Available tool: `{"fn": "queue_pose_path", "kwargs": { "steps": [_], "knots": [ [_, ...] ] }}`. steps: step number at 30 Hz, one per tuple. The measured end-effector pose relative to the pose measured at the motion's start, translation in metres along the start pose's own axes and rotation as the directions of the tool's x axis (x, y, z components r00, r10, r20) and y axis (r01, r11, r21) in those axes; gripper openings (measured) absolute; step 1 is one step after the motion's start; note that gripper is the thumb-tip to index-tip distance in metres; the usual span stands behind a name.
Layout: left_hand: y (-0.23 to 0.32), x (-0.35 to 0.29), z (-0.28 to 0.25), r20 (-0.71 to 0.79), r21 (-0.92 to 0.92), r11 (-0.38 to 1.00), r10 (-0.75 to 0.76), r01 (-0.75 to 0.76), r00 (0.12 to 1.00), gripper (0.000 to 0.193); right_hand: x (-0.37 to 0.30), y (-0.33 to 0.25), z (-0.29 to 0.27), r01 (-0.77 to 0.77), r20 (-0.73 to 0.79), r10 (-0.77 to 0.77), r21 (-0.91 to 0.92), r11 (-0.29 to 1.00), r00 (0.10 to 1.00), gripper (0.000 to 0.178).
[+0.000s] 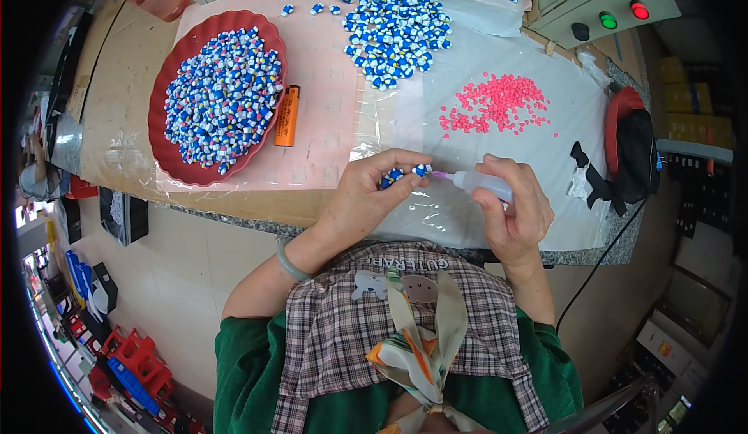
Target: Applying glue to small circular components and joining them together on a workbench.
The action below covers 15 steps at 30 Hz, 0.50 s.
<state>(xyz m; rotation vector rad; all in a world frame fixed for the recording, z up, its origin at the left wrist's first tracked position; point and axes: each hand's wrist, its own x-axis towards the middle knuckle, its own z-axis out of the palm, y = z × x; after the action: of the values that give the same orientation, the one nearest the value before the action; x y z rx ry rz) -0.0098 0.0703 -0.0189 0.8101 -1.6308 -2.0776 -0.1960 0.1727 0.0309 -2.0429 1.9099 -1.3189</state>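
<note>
My left hand (372,187) is closed on small blue-and-white pieces (421,170), one pinched out at the fingertips and others tucked in the fingers. Wrapped in my right hand (516,204) is a translucent squeeze bottle (483,185) with a thin pinkish nozzle. Its tip points left at the pinched piece, very close to it; whether they touch I cannot tell. Beyond my hands lies a loose pile of similar blue-and-white pieces (397,33). Tiny pink pieces (502,103) are scattered on the white sheet (467,153) past the bottle.
A red scalloped tray (157,114) heaped with blue-and-white pieces stands at the left, an orange box-cutter-like item (287,116) beside it. At the far right are a metal control box (604,13) with lit buttons and a black pouch-like thing (635,153). The granite table edge (249,220) runs nearest me.
</note>
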Motion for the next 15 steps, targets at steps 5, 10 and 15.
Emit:
{"fn": "queue_pose_path", "kwargs": {
  "steps": [5, 10, 15],
  "knots": [
    [0.001, 0.001, -0.002, -0.003, 0.038, 0.999, -0.009, 0.009, 1.000, 0.025, -0.001, 0.008, 0.005, 0.007, -0.072, -0.003, 0.060, 0.998, 0.997, 0.034],
    [0.001, 0.000, -0.005, -0.009, 0.072, 0.997, -0.024, 0.025, 1.000, 0.025, -0.013, 0.023, 0.001, -0.413, 0.030, 0.472, 0.536, 0.737, 0.881, 0.026],
    [0.001, 0.000, -0.006, -0.033, 0.049, 0.999, -0.018, 0.019, 0.999, 0.025, -0.013, 0.048, 0.008, -0.492, 0.256, 0.586, 0.821, 0.288, 0.769, 0.028]
  ]
}}
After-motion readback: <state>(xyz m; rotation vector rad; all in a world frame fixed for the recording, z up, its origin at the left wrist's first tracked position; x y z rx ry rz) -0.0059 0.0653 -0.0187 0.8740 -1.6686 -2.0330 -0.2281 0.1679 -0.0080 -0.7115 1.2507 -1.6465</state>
